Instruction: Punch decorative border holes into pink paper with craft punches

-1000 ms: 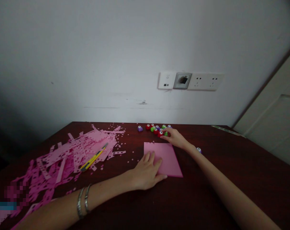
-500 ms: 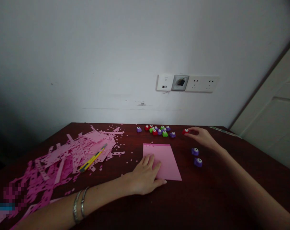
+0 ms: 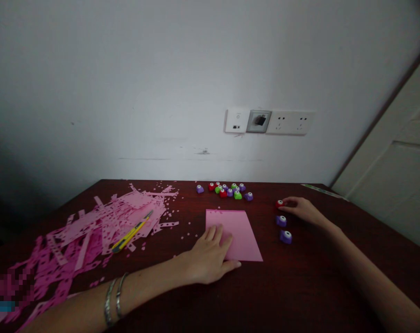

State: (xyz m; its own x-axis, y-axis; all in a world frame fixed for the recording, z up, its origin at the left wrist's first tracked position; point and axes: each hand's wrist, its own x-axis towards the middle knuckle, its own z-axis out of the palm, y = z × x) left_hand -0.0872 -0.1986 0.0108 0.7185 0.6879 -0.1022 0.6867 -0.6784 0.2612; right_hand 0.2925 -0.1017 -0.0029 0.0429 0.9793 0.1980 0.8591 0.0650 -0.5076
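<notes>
My left hand [image 3: 212, 254] lies flat with its fingers spread on the lower left part of a pink paper sheet [image 3: 243, 238]. At the right, my right hand [image 3: 302, 209] pinches a small red craft punch [image 3: 280, 203] with a white top, close to the table surface. Just nearer to me stand two purple craft punches, one [image 3: 281, 221] behind the other [image 3: 286, 237]. Several more red, green and purple punches [image 3: 230, 192] are grouped beyond the paper.
A heap of punched pink paper strips [image 3: 88, 231] covers the table's left side, with tiny cut-outs around it. On the heap rests a yellow utility knife [image 3: 132, 232]. Behind the table is a wall with sockets [image 3: 289, 122]. A flat strip [image 3: 324, 191] lies at the back right.
My right hand has brought the red punch rightward and nearer to me, to just behind the two purple ones. My left hand stays on the paper.
</notes>
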